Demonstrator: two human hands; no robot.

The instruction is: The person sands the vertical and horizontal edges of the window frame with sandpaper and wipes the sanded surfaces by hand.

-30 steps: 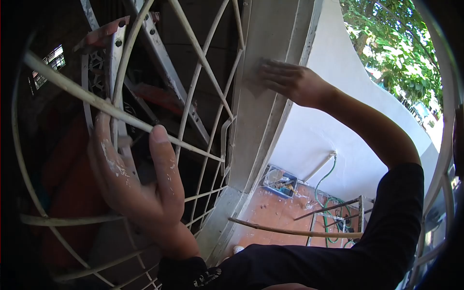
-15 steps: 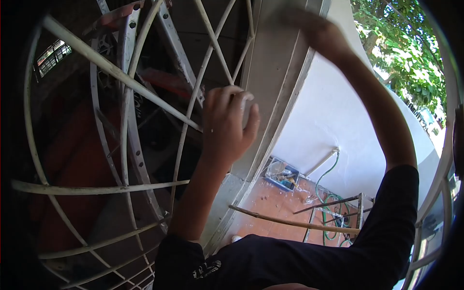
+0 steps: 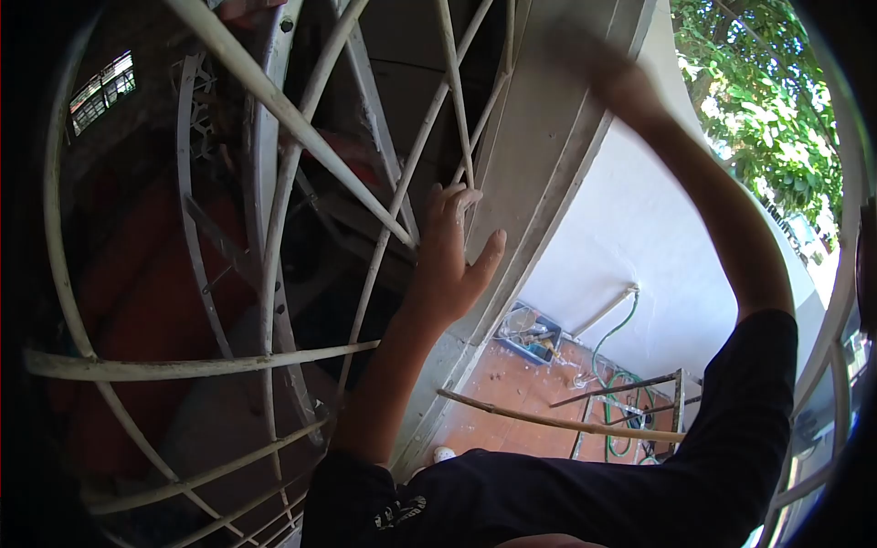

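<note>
My left hand [image 3: 452, 256] is raised at the edge of the white metal grille [image 3: 265, 91], its thumb spread away from the bent fingers and nothing visible in it. The fingertips are by the bars next to the grey frame post [image 3: 534, 137]. Higher up, my right hand [image 3: 607, 78] lies over the upper part of that post, smeared by motion. Its fingers are a dark blur, and whatever they may hold cannot be made out.
Behind the grille stands a metal ladder [image 3: 370, 110]. Below, a blue crate [image 3: 530, 334] of items, a green hose [image 3: 598, 345] and a metal stand [image 3: 679, 402] are on the tiled floor. A thin stick [image 3: 548, 420] crosses in front of my body.
My left hand has left the grille bar farther left and moved right toward the post. My right hand has moved up along the post. The view has shifted slightly.
</note>
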